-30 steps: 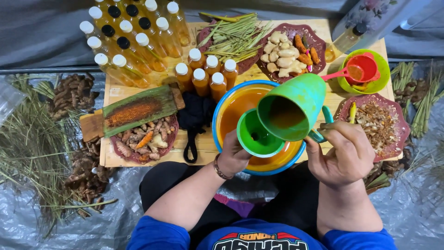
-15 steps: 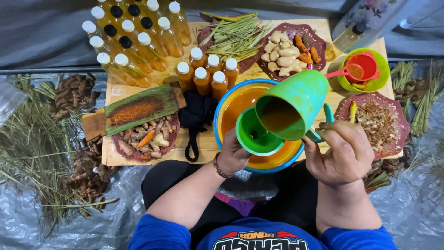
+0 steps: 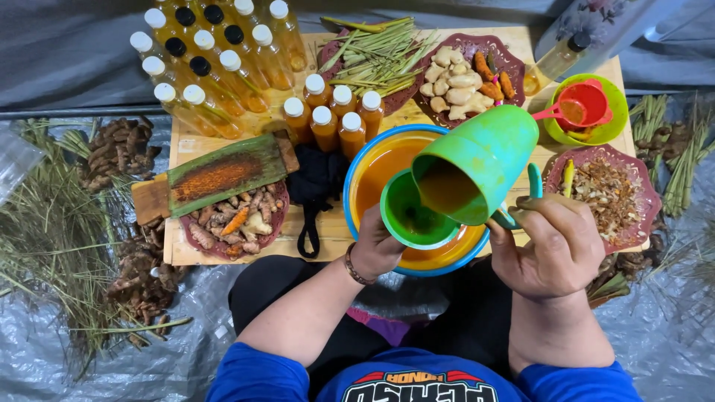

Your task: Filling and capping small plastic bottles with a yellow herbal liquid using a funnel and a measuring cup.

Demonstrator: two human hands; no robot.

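My right hand point(image 3: 555, 246) grips the handle of a green jug point(image 3: 477, 160) and holds it tilted, mouth down to the left, with orange-brown liquid inside it. Right under its lip is a small green funnel point(image 3: 413, 216), which my left hand point(image 3: 376, 249) holds from below. What the funnel sits in is hidden by my hand. Both are above a blue-rimmed bowl point(image 3: 356, 175) full of orange liquid, on a wooden board point(image 3: 186, 249) in front of my lap.
Several capped bottles of orange liquid point(image 3: 328, 119) stand behind the bowl, with more at back left point(image 3: 208, 63). Plates hold roots point(image 3: 234, 219), lemongrass point(image 3: 376, 56), ginger pieces point(image 3: 458, 82) and chopped bits point(image 3: 607, 193). A green bowl with a red scoop point(image 3: 585, 108) is at right. Dried plants point(image 3: 119, 152) lie on the tarp.
The green jug has tipped further over the funnel and the liquid inside sits closer to its lip. Both hands stay in nearly the same place.
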